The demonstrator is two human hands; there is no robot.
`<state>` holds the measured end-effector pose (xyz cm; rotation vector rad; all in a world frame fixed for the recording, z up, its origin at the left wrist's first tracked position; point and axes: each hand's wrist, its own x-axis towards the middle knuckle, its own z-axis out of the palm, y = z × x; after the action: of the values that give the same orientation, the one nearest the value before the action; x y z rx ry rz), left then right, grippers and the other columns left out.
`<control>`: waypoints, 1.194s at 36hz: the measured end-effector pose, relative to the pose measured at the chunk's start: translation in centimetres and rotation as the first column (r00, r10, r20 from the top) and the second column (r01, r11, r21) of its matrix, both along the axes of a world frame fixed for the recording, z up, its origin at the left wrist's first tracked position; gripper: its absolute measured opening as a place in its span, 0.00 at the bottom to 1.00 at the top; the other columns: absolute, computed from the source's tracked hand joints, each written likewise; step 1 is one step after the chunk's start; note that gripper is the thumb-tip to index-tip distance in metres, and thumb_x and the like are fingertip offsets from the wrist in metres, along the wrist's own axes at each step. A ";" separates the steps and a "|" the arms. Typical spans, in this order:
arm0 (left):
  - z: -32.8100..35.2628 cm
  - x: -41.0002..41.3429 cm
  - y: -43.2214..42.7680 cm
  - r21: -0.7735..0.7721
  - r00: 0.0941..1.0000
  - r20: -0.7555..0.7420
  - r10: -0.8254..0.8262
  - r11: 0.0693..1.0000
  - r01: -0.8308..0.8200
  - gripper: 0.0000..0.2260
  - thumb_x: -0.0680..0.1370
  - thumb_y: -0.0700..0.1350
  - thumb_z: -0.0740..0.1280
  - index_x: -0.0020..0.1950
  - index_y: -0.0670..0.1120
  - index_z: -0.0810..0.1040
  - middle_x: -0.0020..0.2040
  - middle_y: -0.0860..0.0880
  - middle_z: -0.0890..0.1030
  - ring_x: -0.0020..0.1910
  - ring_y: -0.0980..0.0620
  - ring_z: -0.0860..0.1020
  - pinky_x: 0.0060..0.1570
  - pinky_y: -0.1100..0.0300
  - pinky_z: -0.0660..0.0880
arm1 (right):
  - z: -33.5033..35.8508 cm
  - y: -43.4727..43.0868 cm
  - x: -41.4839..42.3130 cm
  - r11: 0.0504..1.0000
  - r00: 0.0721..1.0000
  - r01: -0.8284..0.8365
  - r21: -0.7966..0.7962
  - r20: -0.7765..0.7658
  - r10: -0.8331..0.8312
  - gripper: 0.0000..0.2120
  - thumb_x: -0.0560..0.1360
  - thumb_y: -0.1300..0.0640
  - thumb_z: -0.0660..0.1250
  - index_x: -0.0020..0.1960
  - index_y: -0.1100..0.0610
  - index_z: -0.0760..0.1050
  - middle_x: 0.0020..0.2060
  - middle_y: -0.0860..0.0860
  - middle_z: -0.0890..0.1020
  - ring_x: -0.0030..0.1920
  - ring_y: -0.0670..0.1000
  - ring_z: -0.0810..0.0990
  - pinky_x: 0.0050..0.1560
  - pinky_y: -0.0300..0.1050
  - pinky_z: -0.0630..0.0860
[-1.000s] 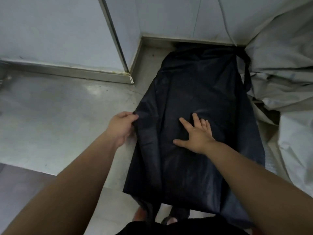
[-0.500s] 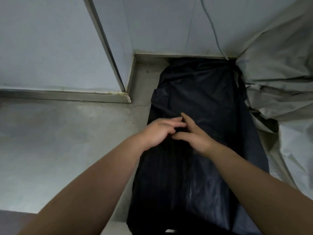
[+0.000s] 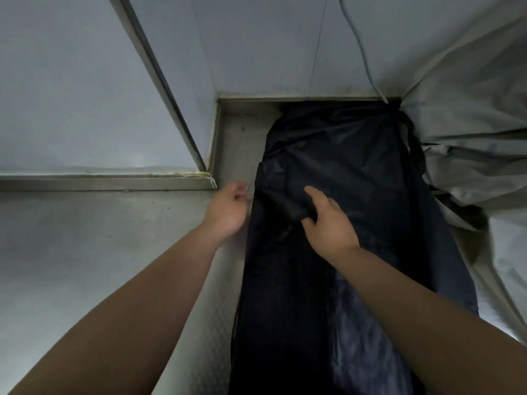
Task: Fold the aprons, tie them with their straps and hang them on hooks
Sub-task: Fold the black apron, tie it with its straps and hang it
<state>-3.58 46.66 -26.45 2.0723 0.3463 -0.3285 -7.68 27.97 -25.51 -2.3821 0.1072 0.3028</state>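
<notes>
A black apron (image 3: pixel 356 172) lies lengthwise on the steel counter (image 3: pixel 85 252), folded into a long band that reaches the back wall. My right hand (image 3: pixel 328 223) grips a raised fold of the apron near its left side, thumb under the cloth and fingers over it. Just off the apron's left edge, my left hand (image 3: pixel 228 206) has its fingers curled, and whether they pinch anything is unclear. One black strap (image 3: pixel 413 143) trails along the apron's far right edge.
Crumpled grey sheeting (image 3: pixel 470 115) crowds the apron's right side. Grey wall panels with a metal corner post (image 3: pixel 165 89) close off the back and left. A thin cable (image 3: pixel 362 52) hangs down the back wall. Bare counter lies to the left.
My hands met at the apron's middle, then parted. The left hand moved to the apron's left edge, and the right hand now grips a lifted fold. The view tilted upward.
</notes>
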 end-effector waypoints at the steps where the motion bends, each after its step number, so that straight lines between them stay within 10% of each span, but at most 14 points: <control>1: -0.2 0.8 -0.3 -0.014 1.000 -0.024 0.000 1.000 0.000 0.15 0.80 0.42 0.58 0.67 0.47 0.71 0.59 0.49 0.77 0.58 0.49 0.75 0.64 0.53 0.70 | 0.1 0.0 0.3 0.999 1.000 0.021 0.039 0.000 -0.021 0.27 0.79 0.57 0.61 0.75 0.47 0.57 0.68 0.54 0.68 0.64 0.53 0.70 0.65 0.43 0.66; 7: -0.2 5.5 -1.9 -0.309 0.988 -0.124 0.094 0.942 -0.129 0.12 0.80 0.42 0.58 0.62 0.50 0.74 0.40 0.48 0.78 0.39 0.53 0.75 0.40 0.60 0.72 | -0.1 -0.3 1.9 0.994 0.989 0.036 0.099 -0.148 -0.021 0.26 0.78 0.61 0.58 0.73 0.46 0.59 0.65 0.52 0.72 0.60 0.52 0.73 0.63 0.47 0.71; 14: 0.7 8.5 -2.2 -0.523 0.956 -0.292 0.021 0.834 -0.178 0.05 0.78 0.40 0.65 0.48 0.51 0.75 0.40 0.51 0.77 0.38 0.57 0.74 0.36 0.63 0.71 | -1.0 -0.5 2.2 0.997 0.987 0.038 0.066 -0.161 -0.027 0.26 0.78 0.62 0.57 0.73 0.48 0.59 0.65 0.52 0.72 0.62 0.52 0.72 0.63 0.47 0.71; 22: 1.0 10.1 -1.7 0.070 0.993 0.087 -0.078 0.995 0.072 0.11 0.76 0.35 0.63 0.37 0.48 0.76 0.36 0.47 0.78 0.30 0.53 0.76 0.25 0.66 0.74 | -1.2 -0.7 2.4 0.991 0.981 0.084 0.105 -0.185 -0.063 0.19 0.78 0.63 0.55 0.65 0.49 0.70 0.57 0.52 0.77 0.54 0.53 0.76 0.58 0.50 0.75; 26: 1.1 11.1 -2.3 0.347 0.969 0.166 -0.184 0.930 0.118 0.10 0.76 0.36 0.61 0.42 0.47 0.80 0.38 0.48 0.78 0.38 0.51 0.79 0.42 0.63 0.77 | -1.4 -0.7 3.1 0.981 0.965 0.134 0.138 -0.245 -0.098 0.19 0.78 0.62 0.55 0.66 0.51 0.71 0.58 0.53 0.77 0.55 0.54 0.77 0.58 0.51 0.75; 29: 1.0 10.9 -3.2 -0.145 0.995 0.056 0.081 0.987 -0.072 0.08 0.80 0.39 0.60 0.53 0.42 0.78 0.43 0.46 0.78 0.34 0.54 0.77 0.32 0.65 0.78 | -1.5 -0.8 3.0 0.983 0.970 0.127 0.133 -0.224 -0.095 0.22 0.78 0.61 0.57 0.71 0.49 0.66 0.63 0.51 0.75 0.59 0.52 0.75 0.62 0.49 0.73; 32: 1.3 9.6 -2.7 -0.460 0.991 0.018 0.130 0.882 -0.107 0.12 0.80 0.36 0.60 0.61 0.47 0.72 0.50 0.52 0.75 0.45 0.57 0.77 0.46 0.65 0.76 | -1.6 -0.9 2.8 0.989 0.980 0.081 0.125 -0.189 -0.056 0.30 0.77 0.55 0.62 0.74 0.41 0.54 0.64 0.47 0.72 0.60 0.51 0.74 0.61 0.49 0.73; 36: 0.3 7.3 -1.5 -0.126 0.966 0.164 -0.199 0.967 0.221 0.23 0.75 0.28 0.58 0.65 0.47 0.71 0.59 0.53 0.72 0.61 0.56 0.72 0.55 0.68 0.70 | -1.6 -0.7 3.0 0.983 0.993 0.081 0.166 -0.102 -0.065 0.35 0.73 0.41 0.67 0.73 0.37 0.51 0.66 0.48 0.68 0.65 0.48 0.70 0.66 0.48 0.69; 43: -1.3 5.9 -2.1 0.268 0.868 0.400 -0.293 0.943 0.195 0.15 0.74 0.36 0.68 0.59 0.46 0.73 0.55 0.51 0.65 0.50 0.55 0.71 0.55 0.66 0.68 | -1.1 -1.3 3.3 0.992 0.994 0.014 0.125 -0.113 0.000 0.27 0.79 0.58 0.58 0.74 0.42 0.56 0.68 0.51 0.69 0.64 0.51 0.70 0.65 0.48 0.69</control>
<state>2.31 44.61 -27.78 2.3399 -0.1658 0.0364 -4.42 26.63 -26.59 -2.2391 0.1445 0.4290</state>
